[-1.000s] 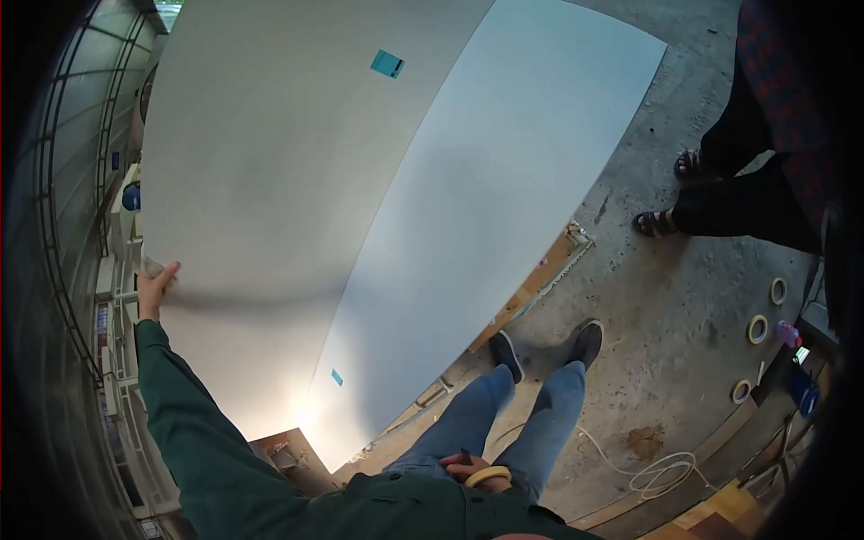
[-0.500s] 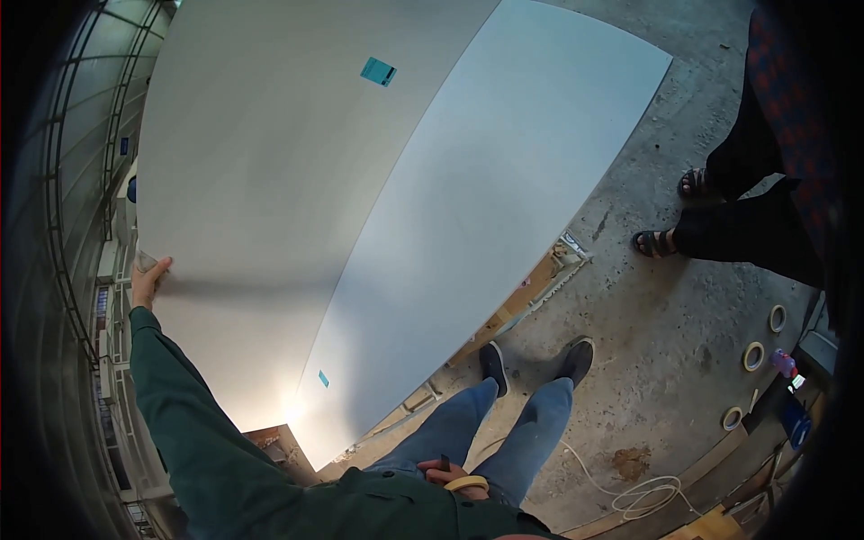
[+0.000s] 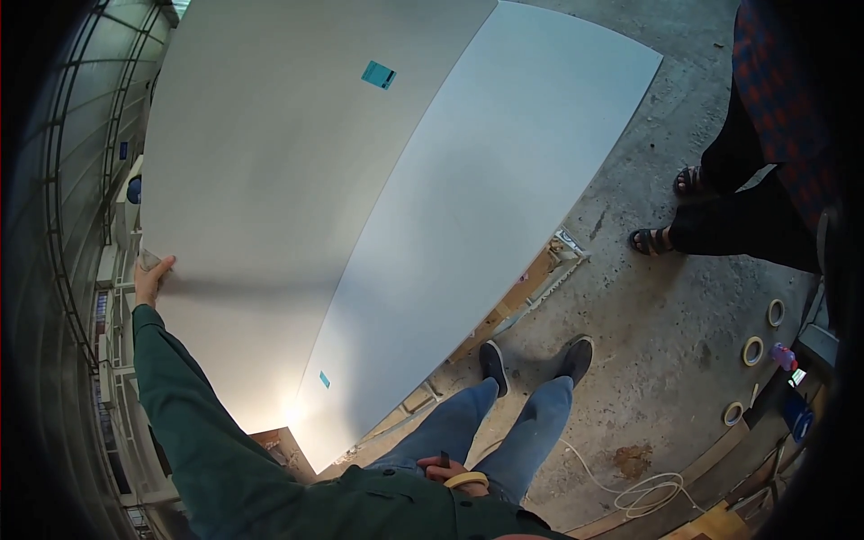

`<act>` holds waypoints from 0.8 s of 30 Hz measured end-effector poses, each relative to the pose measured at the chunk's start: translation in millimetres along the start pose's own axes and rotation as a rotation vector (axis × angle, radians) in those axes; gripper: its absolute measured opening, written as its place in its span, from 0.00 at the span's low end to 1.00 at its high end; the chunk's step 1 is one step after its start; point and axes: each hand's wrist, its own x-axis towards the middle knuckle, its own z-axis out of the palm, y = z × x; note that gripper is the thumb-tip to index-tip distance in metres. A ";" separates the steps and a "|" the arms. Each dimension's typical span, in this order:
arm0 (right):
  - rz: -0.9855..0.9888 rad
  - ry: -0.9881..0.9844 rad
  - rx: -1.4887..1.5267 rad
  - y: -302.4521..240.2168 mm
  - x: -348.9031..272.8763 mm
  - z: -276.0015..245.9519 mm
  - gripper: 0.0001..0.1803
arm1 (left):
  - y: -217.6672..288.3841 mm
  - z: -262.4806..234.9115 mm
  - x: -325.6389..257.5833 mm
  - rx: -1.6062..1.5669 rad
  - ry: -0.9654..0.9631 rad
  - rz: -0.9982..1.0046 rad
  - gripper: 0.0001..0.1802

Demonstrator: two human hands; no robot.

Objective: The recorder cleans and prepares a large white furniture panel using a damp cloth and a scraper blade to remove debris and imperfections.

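My left hand (image 3: pixel 151 277) grips the left edge of a large grey panel (image 3: pixel 270 180), its thumb on the face and a small greyish piece (image 3: pixel 149 258) beside the thumb. The other fingers are behind the edge. Against the grey panel's right side lies a pale white panel (image 3: pixel 477 180). A teal label (image 3: pixel 379 75) sticks to the grey panel and a smaller teal label (image 3: pixel 325 379) to the white one. Low at my waist, my right hand (image 3: pixel 436 470) is closed, with a yellowish roll of tape (image 3: pixel 466 481) by it and a short dark object (image 3: pixel 445 458) jutting up.
At the right stands another person (image 3: pixel 778 135) in dark trousers and sandals. Tape rolls (image 3: pixel 752 352) and a coiled pale cord (image 3: pixel 657 490) lie on the concrete floor (image 3: pixel 621 387). A frame with brown board (image 3: pixel 513 301) shows below the white panel's edge.
My left hand and the grey panel's left edge have shifted slightly to the right. The other person has leaned a little further into view. My right hand looks unmoved.
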 end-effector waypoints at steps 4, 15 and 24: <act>-0.029 0.026 0.022 -0.1 -2.6 3.2 0.19 | 5.8 1.0 -2.9 0.004 -0.075 -0.026 0.30; -0.049 0.020 -0.054 -0.4 -0.7 -3.1 0.19 | -1.6 8.9 2.2 -0.002 0.055 0.162 0.24; -0.090 -0.031 0.110 -15.8 -28.6 -21.8 0.22 | -6.9 9.2 -2.9 -0.040 0.071 0.206 0.34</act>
